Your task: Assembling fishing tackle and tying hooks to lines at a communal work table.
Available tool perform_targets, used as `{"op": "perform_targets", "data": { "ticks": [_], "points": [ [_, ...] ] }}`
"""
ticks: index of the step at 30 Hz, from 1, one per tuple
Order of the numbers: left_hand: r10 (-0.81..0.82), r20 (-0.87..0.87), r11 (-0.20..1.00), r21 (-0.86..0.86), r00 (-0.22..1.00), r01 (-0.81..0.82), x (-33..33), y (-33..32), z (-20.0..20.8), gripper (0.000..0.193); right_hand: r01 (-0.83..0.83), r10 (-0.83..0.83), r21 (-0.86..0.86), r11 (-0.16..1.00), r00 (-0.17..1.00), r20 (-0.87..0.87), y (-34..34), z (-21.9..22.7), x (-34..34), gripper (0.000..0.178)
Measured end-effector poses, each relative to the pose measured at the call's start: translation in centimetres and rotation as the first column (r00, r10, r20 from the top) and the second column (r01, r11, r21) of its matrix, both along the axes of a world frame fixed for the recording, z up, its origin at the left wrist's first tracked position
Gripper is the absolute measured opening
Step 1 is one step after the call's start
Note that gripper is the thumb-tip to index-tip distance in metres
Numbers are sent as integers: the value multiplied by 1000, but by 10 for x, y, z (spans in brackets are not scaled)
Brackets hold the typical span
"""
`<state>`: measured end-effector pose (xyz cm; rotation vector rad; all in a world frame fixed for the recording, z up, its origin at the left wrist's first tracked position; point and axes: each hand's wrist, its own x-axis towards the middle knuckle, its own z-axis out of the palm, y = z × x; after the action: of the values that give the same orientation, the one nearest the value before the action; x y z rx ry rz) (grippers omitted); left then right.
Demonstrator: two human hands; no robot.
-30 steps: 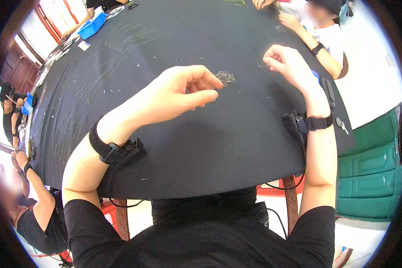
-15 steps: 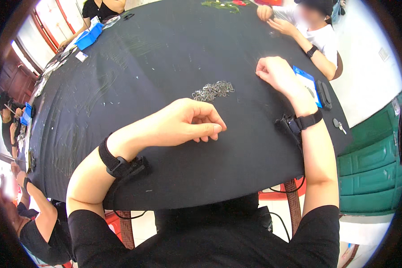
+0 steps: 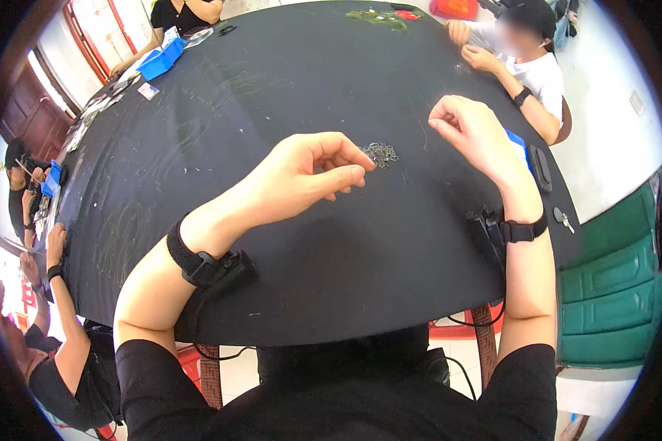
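Observation:
My left hand [image 3: 301,176] reaches over the black table with its fingers loosely curled. Its index fingertip comes to the near edge of a small pile of metal wire hooks [image 3: 382,153], and the pile's left part is hidden behind that hand. A small gap shows between thumb and index, and I see nothing held there. To the right of the pile, my right hand [image 3: 469,131] is raised, its thumb and fingers pinched together. A thin thread [image 3: 427,136] hangs by those fingertips and seems to be held in the pinch.
Beside my right forearm lie a blue packet [image 3: 517,147], a dark case [image 3: 540,170] and a key [image 3: 564,220]. A blue tray [image 3: 162,59] sits at the far left, and green strands [image 3: 379,18] at the far edge. Other people sit around the table [image 3: 331,279].
My left hand has moved up and right to the hook pile, covering part of it. My right hand has shifted slightly right, and a thin thread now shows by its fingertips.

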<state>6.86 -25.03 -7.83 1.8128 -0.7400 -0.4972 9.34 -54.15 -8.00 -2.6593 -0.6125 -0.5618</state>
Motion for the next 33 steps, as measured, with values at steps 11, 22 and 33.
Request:
{"op": "perform_targets", "data": {
  "ticks": [11, 22, 33],
  "points": [
    [-19, -5, 1000, 19, 1000, 19, -1, -1, 0, 24, 6, -27, -152, 988, 990, -135, -3, -26, 11, 10],
    [-28, 25, 1000, 8, 999, 28, -2, -1, 1, 23, 4, -25, -304, 953, 997, -68, -10, -30, 19, 6],
    [181, 372, 981, -127, 911, -143, 7, 1, -8, 30, -191, 208, 131, 973, 969, -132, 39, 18, -31, 10]
  ]
}}
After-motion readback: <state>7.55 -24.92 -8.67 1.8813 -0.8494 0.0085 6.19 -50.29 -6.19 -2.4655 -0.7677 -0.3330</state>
